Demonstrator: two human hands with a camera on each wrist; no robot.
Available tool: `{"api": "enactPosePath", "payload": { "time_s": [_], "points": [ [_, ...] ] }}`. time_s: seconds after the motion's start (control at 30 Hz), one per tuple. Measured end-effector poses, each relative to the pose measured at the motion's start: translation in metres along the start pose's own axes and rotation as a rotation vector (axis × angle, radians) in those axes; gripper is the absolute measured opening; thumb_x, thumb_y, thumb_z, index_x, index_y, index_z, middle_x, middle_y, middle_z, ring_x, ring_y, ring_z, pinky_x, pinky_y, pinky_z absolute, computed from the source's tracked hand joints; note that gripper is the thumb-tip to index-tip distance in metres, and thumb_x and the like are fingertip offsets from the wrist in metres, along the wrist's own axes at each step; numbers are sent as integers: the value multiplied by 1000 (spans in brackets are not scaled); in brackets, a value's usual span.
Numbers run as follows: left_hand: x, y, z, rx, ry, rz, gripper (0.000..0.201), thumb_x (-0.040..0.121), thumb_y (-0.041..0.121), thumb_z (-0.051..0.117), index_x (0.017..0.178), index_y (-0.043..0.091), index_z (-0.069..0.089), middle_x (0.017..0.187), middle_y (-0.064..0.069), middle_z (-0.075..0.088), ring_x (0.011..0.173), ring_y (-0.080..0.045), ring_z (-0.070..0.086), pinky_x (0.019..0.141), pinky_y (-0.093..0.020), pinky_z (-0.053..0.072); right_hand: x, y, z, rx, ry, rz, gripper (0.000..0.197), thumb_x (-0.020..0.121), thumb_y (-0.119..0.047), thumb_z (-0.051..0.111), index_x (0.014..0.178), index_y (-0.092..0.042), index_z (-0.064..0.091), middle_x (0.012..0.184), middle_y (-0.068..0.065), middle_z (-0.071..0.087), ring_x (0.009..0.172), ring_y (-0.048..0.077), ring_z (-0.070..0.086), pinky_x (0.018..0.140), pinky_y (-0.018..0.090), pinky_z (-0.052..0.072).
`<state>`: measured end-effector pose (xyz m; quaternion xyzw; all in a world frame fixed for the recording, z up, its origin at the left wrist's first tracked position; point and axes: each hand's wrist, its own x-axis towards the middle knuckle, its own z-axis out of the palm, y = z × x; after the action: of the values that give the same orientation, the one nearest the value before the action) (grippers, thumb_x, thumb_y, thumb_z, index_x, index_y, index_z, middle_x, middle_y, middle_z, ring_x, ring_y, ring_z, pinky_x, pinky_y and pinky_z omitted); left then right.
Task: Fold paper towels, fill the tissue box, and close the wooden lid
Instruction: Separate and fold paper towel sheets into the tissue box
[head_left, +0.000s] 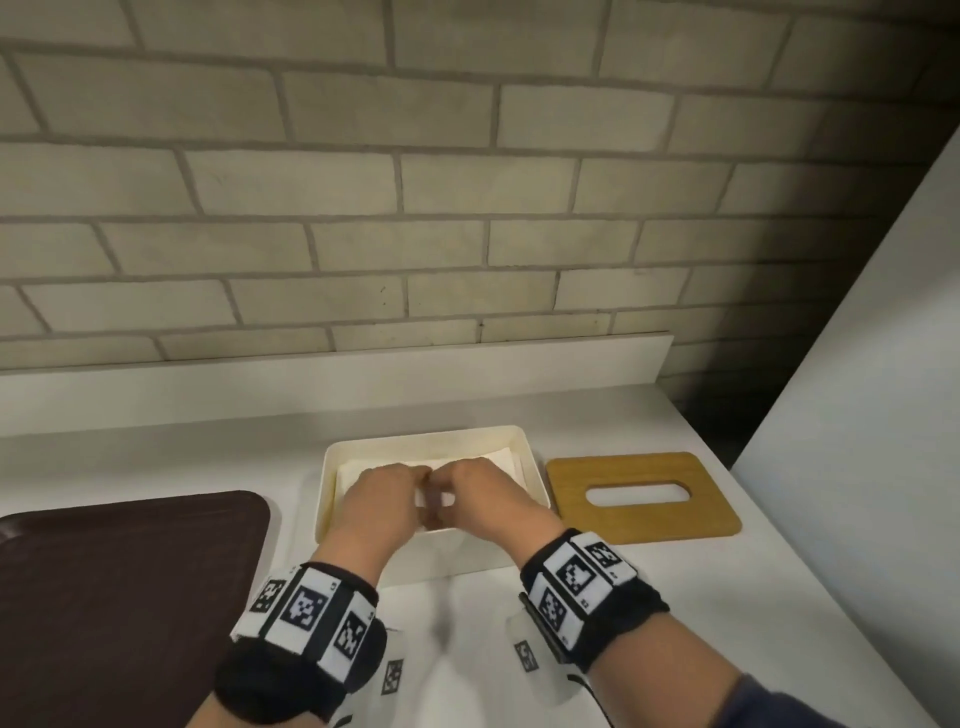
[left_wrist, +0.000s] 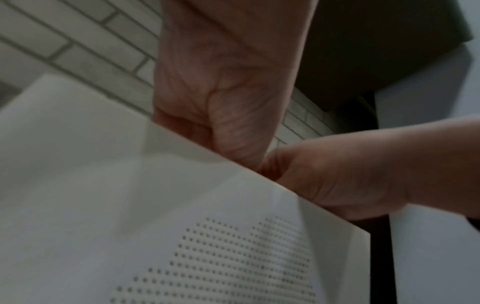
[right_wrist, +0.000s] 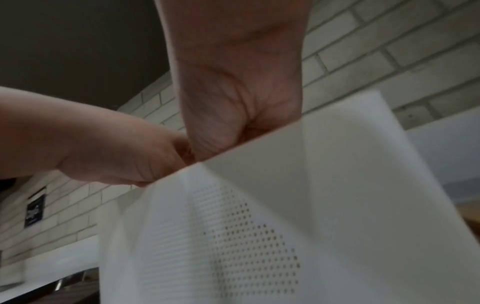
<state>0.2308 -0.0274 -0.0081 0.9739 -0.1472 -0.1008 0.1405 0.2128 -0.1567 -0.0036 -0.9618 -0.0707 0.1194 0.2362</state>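
fingertips hidden behind hands (head_left: 434, 493), tray (head_left: 104, 597) cropped

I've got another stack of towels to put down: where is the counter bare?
Bare white counter lies behind the dark brown tray, left of the white tissue box. A narrower strip lies in front of the slotted wooden lid. It is crowded at the box, where both hands work.
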Motion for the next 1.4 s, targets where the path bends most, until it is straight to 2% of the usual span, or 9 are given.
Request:
{"api": "enactPosePath", "payload": {
  "time_s": [0.1, 0.27, 0.47, 0.6, 0.8, 1.0, 1.2, 1.27, 1.4],
  "points": [
    [1, -10, -8, 69, -89, -123, 56, 86, 25, 63, 139, 31, 45, 139, 5, 53, 127, -18, 49, 101, -29, 43, 5, 13, -5, -64, -62, 111, 51, 83, -11, 68, 130, -25, 55, 136, -1, 55, 124, 19, 51, 104, 33, 42],
    [-9, -14, -16, 63, -67, -143, 58, 90, 17, 59, 144, 21, 38, 146, 1, 45, 132, -18, 44, 105, -28, 39, -7, 19, -19, -124, -59, 101, 56, 87, -14, 65, 139, -21, 46, 144, -1, 45, 131, 17, 43, 105, 26, 36],
    [-66, -1, -13, -288, 400, -33, 37, 93, 16, 56, 129, 20, 57, 130, 1, 61, 115, -21, 58, 92, -29, 44, -78, 32, -47, 174, 379, 48, 23, 88, -16, 62, 111, -18, 65, 106, -1, 66, 94, 9, 60, 83, 16, 48],
    [-123, 5, 3, -540, 535, -9, 29, 89, 12, 62, 116, 21, 67, 112, 6, 68, 99, -19, 65, 90, -35, 52, -135, 61, -51, 194, 296, 191, 11, 87, -14, 64, 91, -25, 63, 82, -12, 63, 74, -1, 58, 68, 5, 48],
    [-158, 11, 26, -693, 492, -131, 25, 89, 14, 62, 107, 29, 68, 97, 12, 69, 92, -10, 65, 88, -31, 54, -155, 72, 3, 33, -41, 313, 33, 81, -30, 70, 111, -24, 59, 109, -7, 60, 93, 6, 55, 77, 17, 43],
    [-169, 24, 34, -670, 437, -118, 25, 89, 17, 61, 109, 32, 67, 96, 17, 68, 93, -8, 64, 88, -36, 53, -126, 52, 40, -221, -63, 290, 68, 78, -34, 69, 136, -25, 34, 126, 1, 54, 120, 21, 47, 99, 36, 34],
    [-174, 18, 30, -760, 414, -172, 24, 89, 18, 62, 102, 38, 63, 93, 22, 66, 90, -5, 64, 86, -27, 50, -130, 52, 36, -103, -165, 293, 37, 83, -26, 63, 118, -19, 53, 104, -3, 56, 111, 22, 55, 92, 30, 34],
    [-176, 18, 28, -857, 377, -192, 21, 88, 23, 65, 103, 36, 62, 94, 21, 65, 91, 0, 62, 88, -26, 50, -139, 49, 24, 39, -120, 261, 36, 85, -24, 64, 120, -16, 59, 113, -3, 58, 115, 20, 55, 91, 24, 39],
    [-176, 19, 28, -1162, 156, -102, 68, 62, 55, 79, 123, 37, 54, 115, 17, 64, 110, 0, 58, 97, -23, 44, -160, 23, -19, 517, -8, 109, 18, 84, -18, 68, 100, -26, 67, 99, -9, 72, 86, 7, 70, 76, 21, 55]
  ]
}}
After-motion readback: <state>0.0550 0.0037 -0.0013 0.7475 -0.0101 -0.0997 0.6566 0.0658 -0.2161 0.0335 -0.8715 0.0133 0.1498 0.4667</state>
